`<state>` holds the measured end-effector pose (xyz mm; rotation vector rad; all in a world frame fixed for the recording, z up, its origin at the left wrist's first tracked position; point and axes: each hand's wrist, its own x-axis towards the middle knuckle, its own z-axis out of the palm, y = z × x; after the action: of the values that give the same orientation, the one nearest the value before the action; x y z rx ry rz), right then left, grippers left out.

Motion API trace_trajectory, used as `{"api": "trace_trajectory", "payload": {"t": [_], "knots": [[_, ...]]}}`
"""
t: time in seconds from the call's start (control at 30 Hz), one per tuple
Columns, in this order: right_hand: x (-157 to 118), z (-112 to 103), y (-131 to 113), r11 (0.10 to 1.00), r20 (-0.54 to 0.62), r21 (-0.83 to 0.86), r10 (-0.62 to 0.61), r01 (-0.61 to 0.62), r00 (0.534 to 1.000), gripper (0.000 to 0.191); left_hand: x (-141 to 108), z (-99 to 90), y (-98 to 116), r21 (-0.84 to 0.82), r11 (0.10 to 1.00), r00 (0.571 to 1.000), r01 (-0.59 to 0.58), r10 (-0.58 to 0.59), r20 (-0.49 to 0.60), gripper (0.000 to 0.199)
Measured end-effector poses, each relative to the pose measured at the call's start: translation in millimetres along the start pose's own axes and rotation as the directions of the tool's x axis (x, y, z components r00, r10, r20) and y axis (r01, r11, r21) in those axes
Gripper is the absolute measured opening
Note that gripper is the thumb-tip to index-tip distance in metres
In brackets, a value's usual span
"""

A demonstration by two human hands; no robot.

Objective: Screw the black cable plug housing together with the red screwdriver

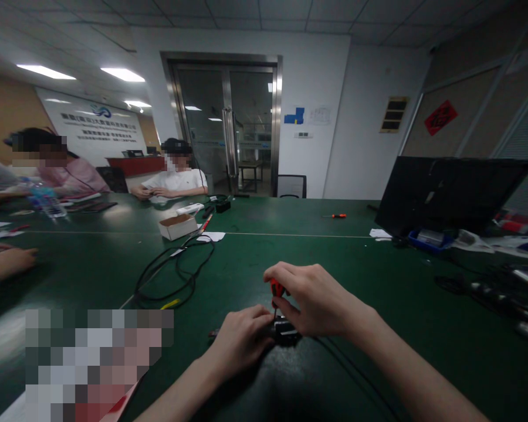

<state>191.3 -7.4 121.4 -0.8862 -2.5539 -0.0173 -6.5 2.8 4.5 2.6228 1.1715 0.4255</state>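
My right hand [312, 296] is closed around the red-and-black handle of a small screwdriver [278, 288], held upright with its shaft pointing down. The tip meets a black device [287, 329] with a shiny casing, low over the green table. My left hand [245, 333] grips the device from the left side, fingers wrapped on it. What part the tip touches is hidden by my fingers. A dark cable runs from the device toward the lower right.
A coiled black cable [176, 269] and a small open carton [178, 227] lie left of centre. Another screwdriver [338, 216] rests farther back. A monitor [449, 193] and a blue tray [431, 239] stand right. Co-workers sit at the left; a co-worker's hand [13, 264] is near the left edge.
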Motion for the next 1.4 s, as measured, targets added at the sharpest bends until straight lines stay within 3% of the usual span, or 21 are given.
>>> {"api": "trace_trajectory", "payload": {"t": [0.2,0.43,0.83,1.17,1.4], "knots": [[0.4,1.9,1.5,1.000,-0.008,-0.022,0.000,0.000,1.000,0.030,0.6,1.9,-1.0,0.028,1.000,1.000,-0.004,0.004,-0.013,0.017],[1.3,3.0,2.6,0.992,-0.007,-0.121,-0.026,0.025,1.000,0.017,-1.0,5.5,-4.5,0.046,0.999,1.000,-0.019,0.020,-0.024,0.020],[0.6,2.4,1.6,1.000,0.006,0.018,-0.008,0.008,1.000,0.031,0.1,0.0,-0.6,0.026,1.000,1.000,0.005,-0.006,0.008,0.018],[3.0,4.0,3.3,0.990,0.000,-0.136,-0.025,0.025,1.000,0.024,-0.4,1.8,-2.2,0.050,0.999,1.000,-0.001,0.002,-0.012,0.015],[1.8,2.7,-0.4,1.000,0.035,-0.014,-0.004,0.005,0.999,0.026,0.4,2.5,-2.4,0.013,1.000,1.000,0.010,-0.010,-0.008,0.020]]}}
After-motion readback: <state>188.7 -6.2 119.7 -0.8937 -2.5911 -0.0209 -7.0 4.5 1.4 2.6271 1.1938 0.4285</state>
